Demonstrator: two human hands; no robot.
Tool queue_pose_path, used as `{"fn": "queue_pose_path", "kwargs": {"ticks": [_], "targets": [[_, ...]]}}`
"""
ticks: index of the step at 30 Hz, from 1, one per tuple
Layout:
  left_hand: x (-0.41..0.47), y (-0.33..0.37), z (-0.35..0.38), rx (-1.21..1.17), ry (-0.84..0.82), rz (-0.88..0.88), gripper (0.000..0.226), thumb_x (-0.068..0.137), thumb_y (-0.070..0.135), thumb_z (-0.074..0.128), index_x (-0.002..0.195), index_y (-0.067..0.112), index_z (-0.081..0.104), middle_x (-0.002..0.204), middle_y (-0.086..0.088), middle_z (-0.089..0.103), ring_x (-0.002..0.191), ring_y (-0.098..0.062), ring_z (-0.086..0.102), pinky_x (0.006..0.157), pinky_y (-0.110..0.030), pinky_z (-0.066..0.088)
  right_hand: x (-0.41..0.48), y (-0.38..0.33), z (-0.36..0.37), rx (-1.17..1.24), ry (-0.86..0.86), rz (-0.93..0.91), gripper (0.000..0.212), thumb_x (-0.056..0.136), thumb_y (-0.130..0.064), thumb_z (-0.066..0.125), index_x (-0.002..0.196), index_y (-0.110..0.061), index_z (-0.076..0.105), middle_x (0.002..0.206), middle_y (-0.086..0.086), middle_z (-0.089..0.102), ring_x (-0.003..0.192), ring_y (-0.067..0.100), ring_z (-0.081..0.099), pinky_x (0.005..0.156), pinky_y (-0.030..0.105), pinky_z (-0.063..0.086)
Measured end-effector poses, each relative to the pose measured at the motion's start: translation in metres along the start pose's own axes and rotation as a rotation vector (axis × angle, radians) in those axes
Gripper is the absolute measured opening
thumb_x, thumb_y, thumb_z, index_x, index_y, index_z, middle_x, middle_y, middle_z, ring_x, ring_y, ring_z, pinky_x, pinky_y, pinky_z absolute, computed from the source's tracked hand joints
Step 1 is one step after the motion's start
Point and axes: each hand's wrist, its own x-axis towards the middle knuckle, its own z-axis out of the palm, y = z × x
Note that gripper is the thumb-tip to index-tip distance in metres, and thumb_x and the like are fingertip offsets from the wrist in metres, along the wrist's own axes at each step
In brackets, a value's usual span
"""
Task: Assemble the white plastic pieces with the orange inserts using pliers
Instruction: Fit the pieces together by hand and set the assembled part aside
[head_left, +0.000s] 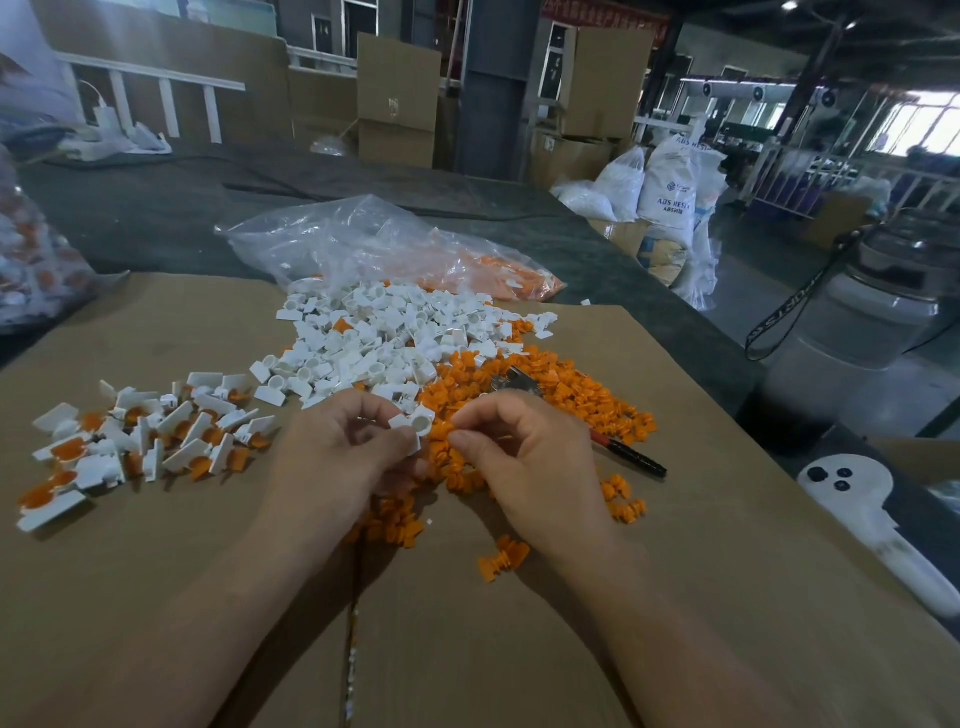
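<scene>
1. The left hand (343, 447) curls its thumb and fingers round a small white plastic piece with a round socket (415, 427), holding it just above the brown cardboard sheet (519, 623).
2. The right hand (524, 457) pinches a small orange ribbed plastic insert (445, 431) between thumb and forefinger, right at the socket of the white plastic piece; its other fingers are curled in.
3. The red-and-black-handled metal pliers (631, 457) lie untouched on the heap of loose orange inserts (561, 395), behind the right hand.
4. A heap of loose white pieces (384, 332) lies just beyond both hands, touching the orange heap.
5. Finished white-and-orange assemblies (145, 436) are scattered to the left.
6. A clear plastic bag (363, 244) holding more parts lies at the cardboard's far edge.
</scene>
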Motion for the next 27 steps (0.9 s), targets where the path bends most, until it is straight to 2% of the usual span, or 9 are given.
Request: {"fn": "queue_pose_path", "kwargs": {"ticks": [2,7,10,12,17,20,24,27], "targets": [[0.0006,-0.0015,-0.0005,0.027,0.002,0.013,0.004,0.081,-0.001,0.063,0.081,0.0,0.059,0.058,-0.01,0.068,0.047,-0.012,0.063,0.043,-0.017,0.048,-0.0007,-0.0011,-0.0001,-0.015,0.012,-0.013,0.022,0.08,-0.008,0.068,0.076,-0.029,0.061,0.076,-0.015,0.058,0.076,0.001,0.057,0.067,0.012,0.047],[0.0003,-0.0035,0.0009,0.034,-0.01,0.027,0.007,0.08,-0.001,0.065,0.079,0.003,0.06,0.059,-0.01,0.069,0.05,-0.014,0.065,0.046,-0.017,0.05,-0.0021,-0.0031,0.0021,0.033,0.037,-0.009,0.016,0.08,-0.007,0.068,0.075,-0.022,0.063,0.067,-0.015,0.058,0.066,-0.001,0.057,0.059,0.012,0.046],[-0.0015,-0.0039,0.002,0.056,-0.023,0.069,0.009,0.079,-0.001,0.065,0.076,0.006,0.061,0.058,-0.007,0.069,0.051,-0.013,0.065,0.048,-0.017,0.051,-0.0026,-0.004,0.0045,0.044,0.023,0.004,0.025,0.08,-0.006,0.067,0.07,-0.027,0.059,0.06,-0.016,0.056,0.061,-0.005,0.058,0.055,0.01,0.046],[-0.0019,-0.0039,0.0026,0.072,-0.019,0.089,0.01,0.079,-0.001,0.066,0.075,0.006,0.061,0.057,-0.006,0.068,0.05,-0.012,0.065,0.047,-0.016,0.051,-0.0023,-0.0033,0.0053,0.016,0.039,0.019,0.029,0.079,-0.008,0.068,0.067,-0.032,0.055,0.058,-0.016,0.056,0.06,-0.002,0.058,0.054,0.011,0.046],[-0.0045,-0.0044,0.0048,0.2,0.025,0.174,0.014,0.077,0.002,0.069,0.071,0.013,0.062,0.055,0.003,0.068,0.046,-0.003,0.062,0.044,-0.012,0.046,-0.0025,-0.0029,0.0072,-0.063,0.063,0.027,0.03,0.076,-0.01,0.068,0.062,-0.032,0.052,0.061,-0.012,0.057,0.063,0.005,0.057,0.053,0.016,0.048],[-0.0065,-0.0064,0.005,0.355,0.06,0.234,0.017,0.077,0.011,0.072,0.068,0.023,0.063,0.062,0.008,0.069,0.054,-0.006,0.063,0.052,-0.023,0.053,-0.0039,-0.0033,0.0084,-0.078,0.054,0.044,0.031,0.074,-0.012,0.068,0.059,-0.032,0.05,0.061,-0.01,0.058,0.063,0.008,0.057,0.052,0.02,0.049],[-0.005,-0.0084,0.0033,0.345,0.052,0.254,0.02,0.077,0.009,0.072,0.067,0.024,0.063,0.061,0.012,0.068,0.051,0.0,0.061,0.046,-0.01,0.044,-0.0038,-0.0026,0.0087,-0.06,0.007,0.051,0.028,0.076,-0.012,0.069,0.062,-0.03,0.054,0.063,-0.009,0.061,0.061,0.007,0.059,0.052,0.019,0.051],[-0.0026,-0.0089,0.0007,0.335,0.054,0.259,0.02,0.078,0.011,0.071,0.067,0.025,0.063,0.058,0.012,0.067,0.047,0.002,0.059,0.044,-0.008,0.042,-0.0034,-0.0021,0.0077,0.026,-0.014,0.054,0.018,0.078,-0.011,0.07,0.069,-0.024,0.061,0.066,-0.007,0.064,0.061,0.006,0.061,0.057,0.02,0.052]]}}
